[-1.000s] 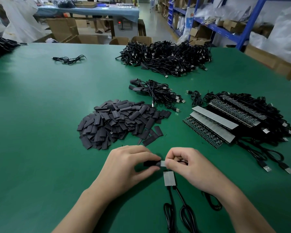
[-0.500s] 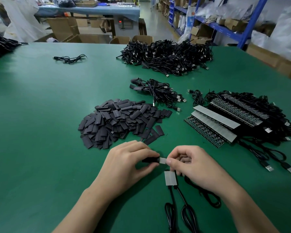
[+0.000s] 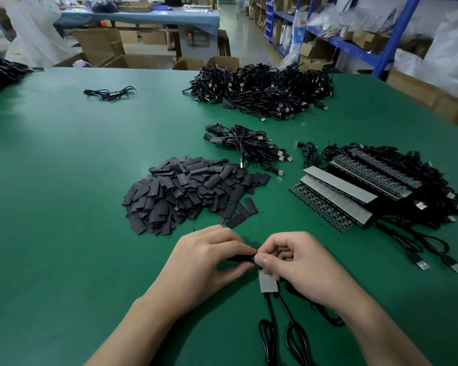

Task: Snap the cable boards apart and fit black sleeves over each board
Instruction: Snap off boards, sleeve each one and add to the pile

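- Two joined boards (image 3: pixel 268 282) lie on the tabletop (image 3: pixel 64 233), touching your right hand (image 3: pixel 302 265), with cables (image 3: pixel 269 326) trailing toward you.
- Your left hand (image 3: pixel 204 262) fingers pinch a sleeve (image 3: pixel 240 258); your right fingers pinch its other end.
- Beyond lies the sleeve pile (image 3: pixel 191 191), with board strips (image 3: pixel 339 191) to its right.

Both my forearms come in from the bottom edge and meet just below the middle of the frame. My left hand (image 3: pixel 209 262) is palm-down, thumb and forefinger pinching a black sleeve (image 3: pixel 240 258). My right hand (image 3: pixel 299 265) is curled up tight, knuckles up, thumb tip squeezed against the forefinger right at the sleeve's other end. Fingertips nearly touching, wrists well apart.
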Available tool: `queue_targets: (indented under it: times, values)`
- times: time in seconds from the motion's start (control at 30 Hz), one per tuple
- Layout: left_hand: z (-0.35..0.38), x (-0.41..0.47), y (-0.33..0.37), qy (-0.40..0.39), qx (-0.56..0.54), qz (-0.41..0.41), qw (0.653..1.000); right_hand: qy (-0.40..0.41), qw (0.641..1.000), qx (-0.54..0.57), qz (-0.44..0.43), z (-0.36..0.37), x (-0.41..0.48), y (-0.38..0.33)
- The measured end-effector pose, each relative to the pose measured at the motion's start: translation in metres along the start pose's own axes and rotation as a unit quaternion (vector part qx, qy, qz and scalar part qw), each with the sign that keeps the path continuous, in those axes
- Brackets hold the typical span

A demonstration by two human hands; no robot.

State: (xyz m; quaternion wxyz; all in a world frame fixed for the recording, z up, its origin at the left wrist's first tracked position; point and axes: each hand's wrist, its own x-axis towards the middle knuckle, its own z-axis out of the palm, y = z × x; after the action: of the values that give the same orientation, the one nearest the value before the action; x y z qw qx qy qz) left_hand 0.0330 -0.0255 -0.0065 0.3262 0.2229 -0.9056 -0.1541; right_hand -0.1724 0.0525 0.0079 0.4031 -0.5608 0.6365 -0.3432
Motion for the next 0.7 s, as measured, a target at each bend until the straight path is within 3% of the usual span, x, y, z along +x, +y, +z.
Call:
queue_targets:
  times: [0.33, 0.7]
  values:
    - [-0.0016, 0.0005, -0.0025, 0.141, -0.071, -0.148, 0.976, 0.013, 0.993, 0.116, 0.009, -0.0066, 0.0018, -0.0016]
    - [0.0021, 0.0001, 0.0006, 0.144, -0.066, -0.148, 0.976, 0.034, 0.991, 0.129, 0.022, -0.0013, 0.0034, 0.0005]
